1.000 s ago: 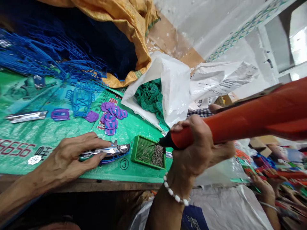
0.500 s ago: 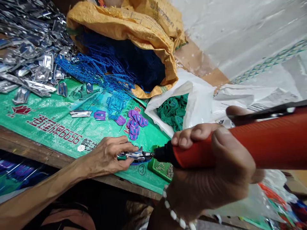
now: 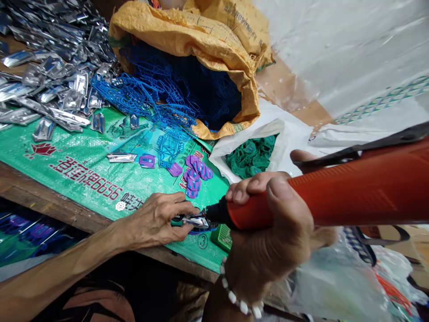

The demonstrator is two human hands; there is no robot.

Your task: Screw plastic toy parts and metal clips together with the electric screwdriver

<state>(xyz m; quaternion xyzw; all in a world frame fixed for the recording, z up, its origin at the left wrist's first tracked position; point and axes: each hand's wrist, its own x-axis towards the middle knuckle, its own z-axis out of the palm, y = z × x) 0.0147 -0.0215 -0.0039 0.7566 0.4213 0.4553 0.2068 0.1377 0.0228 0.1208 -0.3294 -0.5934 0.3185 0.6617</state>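
Observation:
My right hand (image 3: 271,232) is wrapped round a red electric screwdriver (image 3: 355,183) with a black nose and a black lever along its top. Its tip points left and meets the right end of a small plastic assembly (image 3: 197,221) with silver, green, blue and black parts. The exact contact point is hidden by the black nose. With thumb and fingers, my left hand (image 3: 159,219) pins that assembly near the front edge of the green sheet. Just right of it, a green perforated basket (image 3: 221,238) is partly covered by my right hand.
Purple plates (image 3: 194,174) and a blue lattice frame (image 3: 169,150) lie beyond my hands. A yellow sack (image 3: 187,27) spills blue frames. Beside it stands a white bag (image 3: 221,154) of green parts. Shiny silver pieces (image 3: 43,80) are heaped at left on the green sheet (image 3: 90,156).
The view has shifted, so the table items appear further right. The screwdriver's nose has come lower and left over the assembly's right end, covering more of it. My left hand keeps its grip.

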